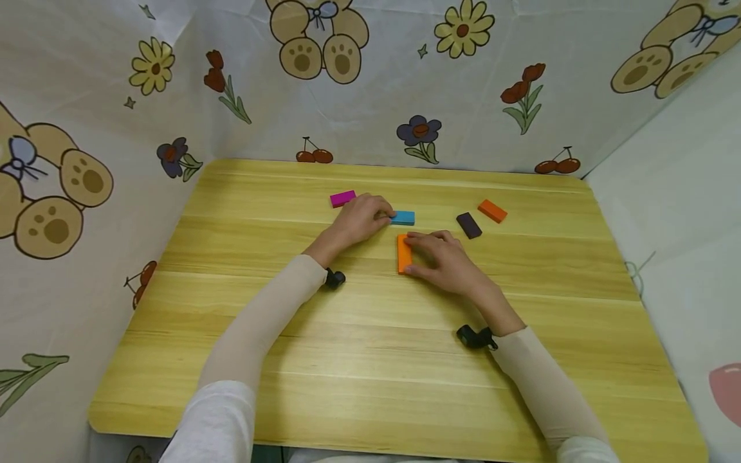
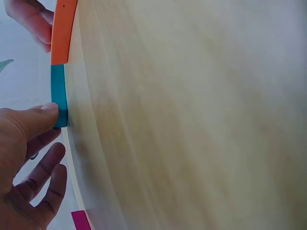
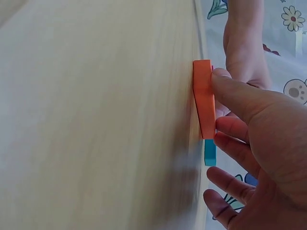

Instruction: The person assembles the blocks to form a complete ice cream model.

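My left hand [image 1: 360, 218] pinches the left end of a blue rectangular block [image 1: 404, 218] between thumb and forefinger, its other fingers spread apart in the left wrist view. That block lies flat, crosswise on the table. Nearer to me, an orange block [image 1: 403, 254] lies lengthwise, pointing away from me. My right hand [image 1: 444, 260] holds it from the right, thumb at the near end and fingertips at the far end. In the right wrist view the orange block [image 3: 205, 98] partly hides the blue one [image 3: 210, 153].
A magenta block [image 1: 341, 198] lies behind my left hand, partly covered by it. To the right are a dark block [image 1: 469, 226] and a second orange block [image 1: 493, 211]. The wooden table [image 1: 370, 360] meets a patterned cloth [image 1: 370, 116] at its back edge.
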Tool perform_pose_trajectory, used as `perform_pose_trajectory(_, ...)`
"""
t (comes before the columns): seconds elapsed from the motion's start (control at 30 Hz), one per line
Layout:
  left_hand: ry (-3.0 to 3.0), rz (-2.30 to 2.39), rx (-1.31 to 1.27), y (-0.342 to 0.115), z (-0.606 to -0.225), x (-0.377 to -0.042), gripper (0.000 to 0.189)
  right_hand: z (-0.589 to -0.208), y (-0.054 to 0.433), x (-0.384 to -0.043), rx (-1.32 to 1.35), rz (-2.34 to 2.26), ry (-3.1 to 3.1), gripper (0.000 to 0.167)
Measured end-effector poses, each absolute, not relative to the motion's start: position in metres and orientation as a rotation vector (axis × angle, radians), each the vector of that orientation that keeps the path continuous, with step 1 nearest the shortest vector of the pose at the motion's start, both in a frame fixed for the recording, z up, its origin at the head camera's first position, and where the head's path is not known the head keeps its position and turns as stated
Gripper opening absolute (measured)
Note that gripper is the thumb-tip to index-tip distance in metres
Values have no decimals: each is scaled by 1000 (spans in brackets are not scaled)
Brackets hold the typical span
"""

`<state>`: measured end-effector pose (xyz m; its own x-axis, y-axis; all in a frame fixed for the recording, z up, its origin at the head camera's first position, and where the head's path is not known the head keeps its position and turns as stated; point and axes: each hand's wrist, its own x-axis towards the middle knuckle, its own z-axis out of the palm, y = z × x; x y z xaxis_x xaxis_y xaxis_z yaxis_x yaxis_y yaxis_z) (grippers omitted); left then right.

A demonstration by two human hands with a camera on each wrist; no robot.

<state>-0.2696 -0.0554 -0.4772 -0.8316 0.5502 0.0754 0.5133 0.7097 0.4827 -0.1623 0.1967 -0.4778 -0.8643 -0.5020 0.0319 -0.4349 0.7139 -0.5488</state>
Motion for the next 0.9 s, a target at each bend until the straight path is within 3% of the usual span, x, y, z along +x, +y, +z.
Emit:
perform_pose_trajectory(0.47,2831,766,868,-58,-477,-269,23,-475,190,-163,-768,-853,2796,66)
perform_pose_trajectory(0.9,2825,795,847,-55,-475,-270,22,-483,201,-198,-657,-1215,2772,42)
